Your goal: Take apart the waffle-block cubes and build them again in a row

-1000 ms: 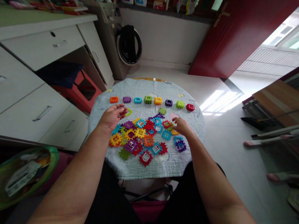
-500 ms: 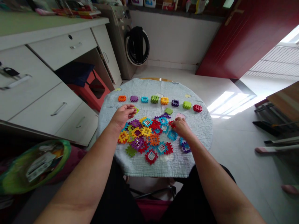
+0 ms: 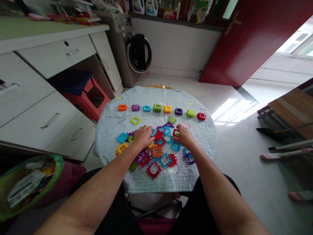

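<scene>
My left hand [image 3: 143,136] reaches over the heap, its fingers bent together at a blue toy building tile [image 3: 153,132] with a white window. The palm hides the tiles beneath, and I cannot tell if the blue one is lifted. At the heap's right side my right hand [image 3: 185,135] pinches a red building tile [image 3: 175,132] with its thumb and fingers. Between the hands lie more red tiles [image 3: 159,134] and a blue frame tile [image 3: 166,130]. Beyond my left hand, a yellow-green frame tile [image 3: 135,120] rests alone on the cloth.
A row of several assembled blocks, from an orange one [image 3: 122,107] to a red one [image 3: 201,116], runs along the far side of the cloth-covered round table [image 3: 107,120]. Purple and blue tiles [image 3: 189,157] lie at right. A bin [image 3: 56,176] stands at left.
My left hand has moved from the yellow-green frame tile rightward and nearer, onto the heap. That frame tile now lies uncovered. My right hand stays at the red tile; the view has shifted slightly.
</scene>
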### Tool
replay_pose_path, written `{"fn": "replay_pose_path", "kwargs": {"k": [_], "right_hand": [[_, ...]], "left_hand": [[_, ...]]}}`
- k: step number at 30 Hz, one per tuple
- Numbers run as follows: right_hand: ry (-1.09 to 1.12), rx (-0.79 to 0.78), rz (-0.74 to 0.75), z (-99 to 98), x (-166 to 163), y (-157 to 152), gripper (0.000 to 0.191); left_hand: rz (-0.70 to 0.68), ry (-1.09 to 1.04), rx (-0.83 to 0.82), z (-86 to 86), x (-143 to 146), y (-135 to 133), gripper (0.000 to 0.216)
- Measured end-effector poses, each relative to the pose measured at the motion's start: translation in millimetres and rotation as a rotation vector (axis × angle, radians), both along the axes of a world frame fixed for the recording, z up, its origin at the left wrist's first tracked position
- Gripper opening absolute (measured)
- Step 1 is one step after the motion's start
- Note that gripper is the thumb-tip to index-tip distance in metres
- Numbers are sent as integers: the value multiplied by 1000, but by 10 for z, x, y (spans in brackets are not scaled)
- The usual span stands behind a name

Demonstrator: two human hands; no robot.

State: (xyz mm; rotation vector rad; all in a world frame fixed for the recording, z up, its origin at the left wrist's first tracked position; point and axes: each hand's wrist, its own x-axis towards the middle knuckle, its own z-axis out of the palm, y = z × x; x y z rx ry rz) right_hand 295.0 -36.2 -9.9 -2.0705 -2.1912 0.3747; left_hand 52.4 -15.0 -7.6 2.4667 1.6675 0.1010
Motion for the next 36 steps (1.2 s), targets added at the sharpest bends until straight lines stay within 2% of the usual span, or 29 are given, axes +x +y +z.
{"fn": "replay_pose_path", "kwargs": {"k": [2,7,11,15,18,20,22,26,31,33,36], "right_hand": [[16,-1,20,31,-12,-8,53],[-9,-41,66,101,-17,-22,40],[11,-24,69,101,-16,-28,42],[32,0,81,58,-12,-27,44],[35,0,98,40,0,-22,43],[32,-9,106,41,10,-15,42],[22,-22,110,49,18,-7,41],[3,-60,146,71,15,-10,40],[-27,-93,186,86,-9,-46,41],[-34,-87,180,84,-17,-49,44],[-47,-22,121,97,-34,-44,50]], "left_hand": [[5,9,7,-21,11,24,42],[38,-77,-51,-7,-64,172,36],[61,-166,-35,22,-176,297,34],[-11,-214,64,-12,-284,389,40],[-88,-105,-2,-10,-352,402,56],[-125,-50,-77,24,-383,380,64],[-141,-83,-88,70,-384,335,62],[-207,-214,-5,140,-252,162,41],[-393,-212,-21,170,-6,-101,26],[-414,-178,-20,166,19,-137,25],[-374,-150,-5,164,-35,-108,27]]}}
